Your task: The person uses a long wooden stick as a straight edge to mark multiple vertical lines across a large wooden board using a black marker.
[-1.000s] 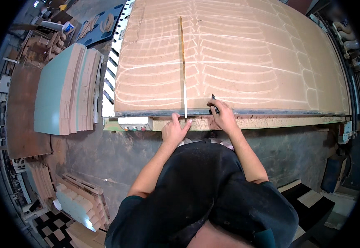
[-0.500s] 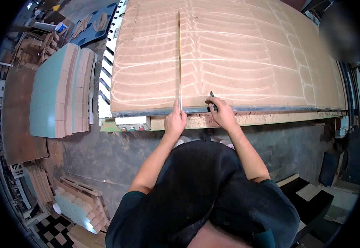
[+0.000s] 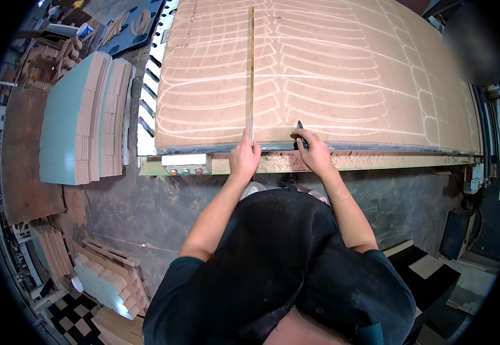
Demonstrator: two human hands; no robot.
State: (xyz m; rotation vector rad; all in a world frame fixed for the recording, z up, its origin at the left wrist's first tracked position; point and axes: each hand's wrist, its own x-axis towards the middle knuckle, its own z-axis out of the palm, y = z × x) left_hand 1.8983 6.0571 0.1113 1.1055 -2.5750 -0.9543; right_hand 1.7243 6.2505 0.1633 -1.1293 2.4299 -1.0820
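Note:
A large tan board [image 3: 399, 112] covered with pale curved grooves or lines lies on the worktable in front of me. Across it, pointing straight away from me, lies a long thin ruler-like strip [image 3: 252, 69], brownish along most of its length and silvery at the near end. My left hand [image 3: 245, 158] grips that near end at the board's front edge. Just to the right, my right hand [image 3: 315, 153] pinches a dark pen-like marker [image 3: 300, 127], its pointed end directed away from me over the board. Part of the marker is hidden by my fingers.
A control box [image 3: 185, 165] with coloured buttons hangs at the table's front left. Pale green-faced boards [image 3: 69, 123] stand stacked on the left, with shaped pieces [image 3: 109, 284] below them. A blue pallet [image 3: 129, 34] lies at the far left.
The head view has shifted slightly, so the board's near edge sits a little higher. Both hands keep their grips; the marker now leans more to the left at its tip.

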